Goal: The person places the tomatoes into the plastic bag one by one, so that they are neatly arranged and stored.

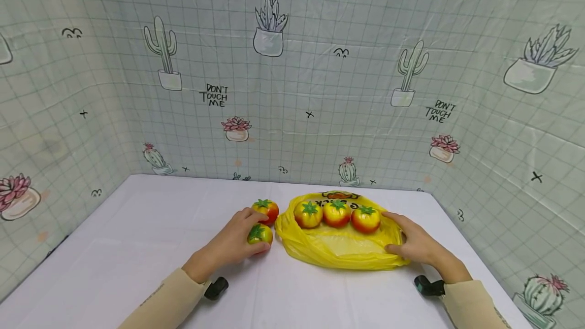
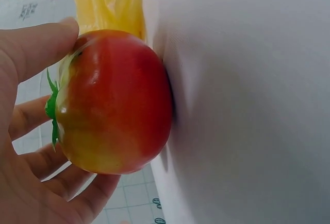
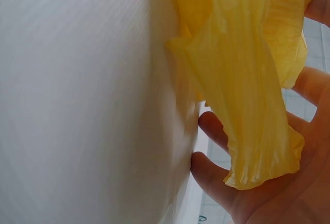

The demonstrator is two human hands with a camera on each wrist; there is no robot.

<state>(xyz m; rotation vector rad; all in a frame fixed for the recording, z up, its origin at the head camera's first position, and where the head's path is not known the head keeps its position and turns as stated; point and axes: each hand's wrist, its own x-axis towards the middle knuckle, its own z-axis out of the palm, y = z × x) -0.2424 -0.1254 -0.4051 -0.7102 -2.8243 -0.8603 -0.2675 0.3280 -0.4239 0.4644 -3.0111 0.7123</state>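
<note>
Only the head view shows me "DON'T TOUCH ME" (image 1: 216, 95). Left hand (image 1: 234, 236) half-curls round a tomato (image 2: 116, 103); right hand (image 1: 415, 240) loosely grips the bag (image 1: 338, 257).

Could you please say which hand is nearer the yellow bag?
The right hand holds the yellow bag at its right; the left hand holds a tomato left of it.

The yellow plastic bag (image 1: 338, 258) lies open and wrinkled on the desk (image 1: 114, 237). Inside it, three red-yellow tomatoes (image 1: 336, 216) with green leaves stand in a row. Two similar tomatoes (image 1: 258, 234) are on its left side.
</note>
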